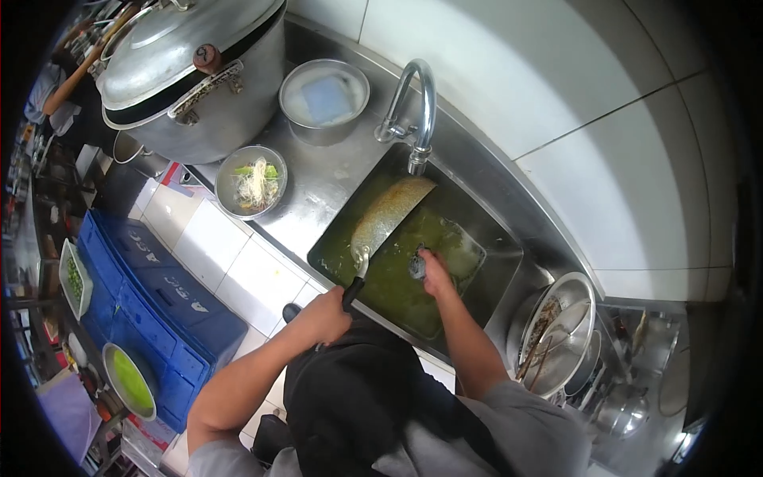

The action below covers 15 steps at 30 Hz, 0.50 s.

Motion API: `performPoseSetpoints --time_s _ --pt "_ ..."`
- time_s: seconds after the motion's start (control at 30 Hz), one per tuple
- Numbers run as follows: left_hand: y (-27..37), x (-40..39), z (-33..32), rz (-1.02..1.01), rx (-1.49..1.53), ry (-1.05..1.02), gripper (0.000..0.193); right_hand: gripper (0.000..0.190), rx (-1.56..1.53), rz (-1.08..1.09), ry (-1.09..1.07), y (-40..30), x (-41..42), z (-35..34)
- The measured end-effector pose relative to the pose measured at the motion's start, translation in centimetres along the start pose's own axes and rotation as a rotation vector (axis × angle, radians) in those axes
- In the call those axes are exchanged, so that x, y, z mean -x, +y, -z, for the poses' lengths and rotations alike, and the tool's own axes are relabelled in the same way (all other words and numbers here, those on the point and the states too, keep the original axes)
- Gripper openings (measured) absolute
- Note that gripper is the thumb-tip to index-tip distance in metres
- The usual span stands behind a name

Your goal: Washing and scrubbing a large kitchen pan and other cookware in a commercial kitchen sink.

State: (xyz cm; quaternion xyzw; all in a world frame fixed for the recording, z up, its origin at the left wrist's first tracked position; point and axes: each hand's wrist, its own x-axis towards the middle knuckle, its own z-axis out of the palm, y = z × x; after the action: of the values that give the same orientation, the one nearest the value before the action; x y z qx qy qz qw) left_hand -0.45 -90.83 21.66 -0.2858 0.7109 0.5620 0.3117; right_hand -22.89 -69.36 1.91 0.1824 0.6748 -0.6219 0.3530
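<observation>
My left hand (325, 316) grips the black handle of a frying pan (387, 214), which is tilted on its side in the sink (506, 268). The pan's curved metal surface is stained brown. In my right hand (436, 275) is a dark grey scouring pad (417, 263), held above cloudy green water (399, 298), apart from the pan. A chrome faucet (427, 107) arches over the sink's far corner, its spout close to the pan's rim; no stream of water shows from it.
Left on the steel counter stand a large lidded pot (238, 113), a basin with a blue sponge (326, 100) and a bowl of food scraps (256, 185). Stacked bowls (587, 316) sit right of the sink. Blue plastic crates (161, 280) stand behind at left. Another person (59, 95) is far left.
</observation>
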Motion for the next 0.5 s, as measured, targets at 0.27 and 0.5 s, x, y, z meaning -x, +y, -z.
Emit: performPoseSetpoints --time_s 0.27,0.5 --pt "-4.1 2.4 1.4 0.033 0.489 -0.246 0.018 0.034 0.419 0.458 0.072 -2.0 2.7 -2.6" --pt "-7.3 1.0 0.4 0.113 0.908 -0.54 0.021 0.037 0.479 0.866 0.096 -5.1 4.3 -3.3"
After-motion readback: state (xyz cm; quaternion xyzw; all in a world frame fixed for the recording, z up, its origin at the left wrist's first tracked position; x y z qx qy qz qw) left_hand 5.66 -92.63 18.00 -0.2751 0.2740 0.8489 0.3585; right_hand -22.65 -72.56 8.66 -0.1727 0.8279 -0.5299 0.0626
